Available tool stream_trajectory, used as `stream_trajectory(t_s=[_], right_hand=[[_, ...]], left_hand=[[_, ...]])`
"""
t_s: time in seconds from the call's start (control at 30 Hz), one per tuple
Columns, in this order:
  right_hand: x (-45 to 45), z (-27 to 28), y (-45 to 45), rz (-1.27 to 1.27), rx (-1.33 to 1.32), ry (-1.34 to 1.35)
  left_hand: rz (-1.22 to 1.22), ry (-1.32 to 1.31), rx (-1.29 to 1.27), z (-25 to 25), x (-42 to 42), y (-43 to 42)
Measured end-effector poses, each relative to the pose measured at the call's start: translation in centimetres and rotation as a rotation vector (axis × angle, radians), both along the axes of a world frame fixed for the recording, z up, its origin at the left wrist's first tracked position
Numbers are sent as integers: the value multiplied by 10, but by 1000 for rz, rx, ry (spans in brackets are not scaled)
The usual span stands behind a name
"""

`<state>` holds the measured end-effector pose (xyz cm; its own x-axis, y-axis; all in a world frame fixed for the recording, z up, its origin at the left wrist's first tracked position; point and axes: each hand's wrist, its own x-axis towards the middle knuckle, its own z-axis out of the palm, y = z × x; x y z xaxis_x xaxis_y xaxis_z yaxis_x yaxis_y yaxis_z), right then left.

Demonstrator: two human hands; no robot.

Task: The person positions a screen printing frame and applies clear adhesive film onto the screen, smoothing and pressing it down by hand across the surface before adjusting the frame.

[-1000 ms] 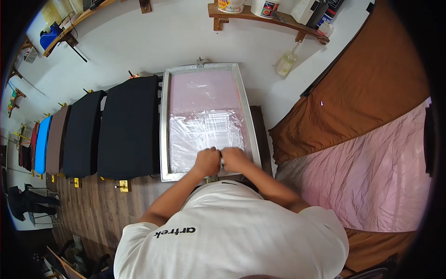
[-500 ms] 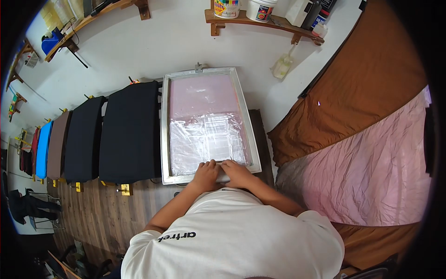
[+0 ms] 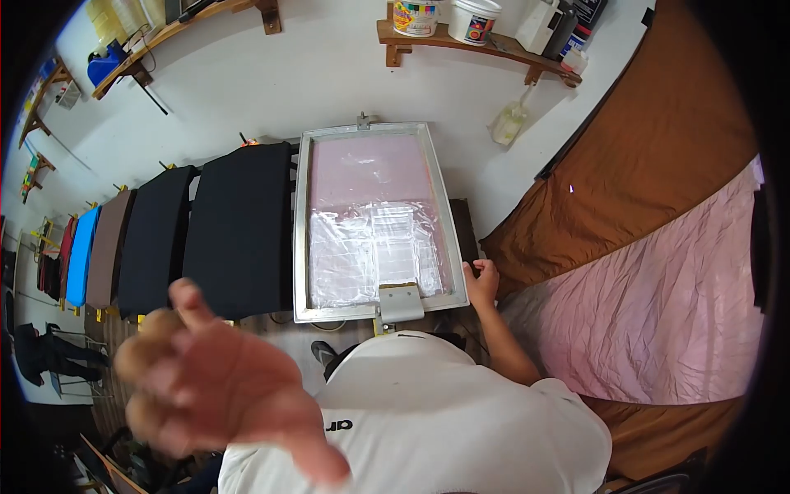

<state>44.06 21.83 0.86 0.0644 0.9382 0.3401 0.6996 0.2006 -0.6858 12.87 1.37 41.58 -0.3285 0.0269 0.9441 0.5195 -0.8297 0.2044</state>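
Note:
My left hand (image 3: 222, 379) is raised close to the camera at the lower left, blurred, its palm showing and its fingers apart with nothing in them. Beside the right edge of a metal-framed screen (image 3: 302, 222) is my right hand (image 3: 482, 284), its fingers bent a little and apart; nothing shows in it. Pinkish mesh (image 3: 369, 169) fills the screen's far half, and shiny clear film (image 3: 354, 255) covers the near half. A metal clamp plate (image 3: 401, 303) sits over the screen's near edge, with neither hand on it.
Left of the screen runs a row of cloth-covered boards, black (image 3: 239, 230), brown (image 3: 109, 247) and blue (image 3: 83, 255). A shelf (image 3: 469, 41) on the wall holds tubs. Brown cloth (image 3: 642, 173) hangs at the right. A person in dark clothes (image 3: 62, 354) is far left.
Both hands have left the clamp at the screen's near edge. My left hand has come up and left towards the camera; my right hand has moved right, beside the frame. The clamp plate now shows.

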Motion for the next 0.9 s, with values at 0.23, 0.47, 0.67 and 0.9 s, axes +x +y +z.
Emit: stream_trajectory(t_s=[0.23,0.47,0.67,0.9], right_hand=[[-14,-38,-28,-114,-391,170],[-13,-24,-28,-3,-395,37],[-16,-23,-25,2,-345,-14],[-16,-18,-24,39,-360,-65]], left_hand=[[56,-61,195,43,26,-3],[277,-278,321,83,55,21],[-30,534,-75,56,-29,-42],[151,689,-19,76,-15,-29]])
